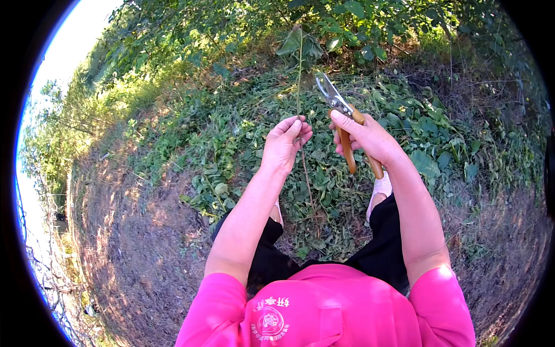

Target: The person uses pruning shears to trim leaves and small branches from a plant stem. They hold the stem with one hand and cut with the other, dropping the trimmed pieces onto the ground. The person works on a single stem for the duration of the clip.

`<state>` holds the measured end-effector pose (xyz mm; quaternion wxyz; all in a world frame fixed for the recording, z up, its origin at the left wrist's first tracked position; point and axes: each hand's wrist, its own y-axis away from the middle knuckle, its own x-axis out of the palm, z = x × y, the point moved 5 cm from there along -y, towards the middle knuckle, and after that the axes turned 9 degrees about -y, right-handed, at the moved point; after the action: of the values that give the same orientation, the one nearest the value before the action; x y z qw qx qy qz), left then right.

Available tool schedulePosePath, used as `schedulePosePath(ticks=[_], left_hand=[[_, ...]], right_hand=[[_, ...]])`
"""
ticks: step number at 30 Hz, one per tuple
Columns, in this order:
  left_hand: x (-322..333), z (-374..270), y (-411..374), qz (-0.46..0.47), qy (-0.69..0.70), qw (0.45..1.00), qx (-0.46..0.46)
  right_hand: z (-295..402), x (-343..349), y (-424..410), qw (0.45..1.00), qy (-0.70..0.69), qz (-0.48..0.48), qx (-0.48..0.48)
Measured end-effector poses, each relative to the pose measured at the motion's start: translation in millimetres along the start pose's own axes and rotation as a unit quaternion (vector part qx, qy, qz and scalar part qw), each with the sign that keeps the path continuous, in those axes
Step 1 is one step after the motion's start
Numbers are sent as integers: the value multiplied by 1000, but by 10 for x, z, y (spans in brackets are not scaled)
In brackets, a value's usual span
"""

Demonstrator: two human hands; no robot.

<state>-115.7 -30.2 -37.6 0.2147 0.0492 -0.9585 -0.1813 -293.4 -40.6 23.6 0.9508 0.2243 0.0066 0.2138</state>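
Note:
Between thumb and fingers, my left hand pinches a long thin plant stem. Its green upper part rises to a few drooping large leaves. Below the hand the stem turns brown and runs down to thin, root-like ends near the ground. My right hand is closed around a pair of pruning shears with orange-brown handles. The metal blades are parted and point up and left, just right of the stem and apart from it.
Cut leaves and stems cover the ground around my feet, with a light shoe on the right. Leafy bushes stand at the far side. Dry brown ground lies at the left.

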Motion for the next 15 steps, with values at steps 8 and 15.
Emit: schedulePosePath(ticks=[8,15], left_hand=[[44,55,6,29,-18,999,4],[68,71,17,40,-14,999,-2]], right_hand=[[4,99,-47,997,-77,12,11],[22,98,-64,998,-69,9,-3]])
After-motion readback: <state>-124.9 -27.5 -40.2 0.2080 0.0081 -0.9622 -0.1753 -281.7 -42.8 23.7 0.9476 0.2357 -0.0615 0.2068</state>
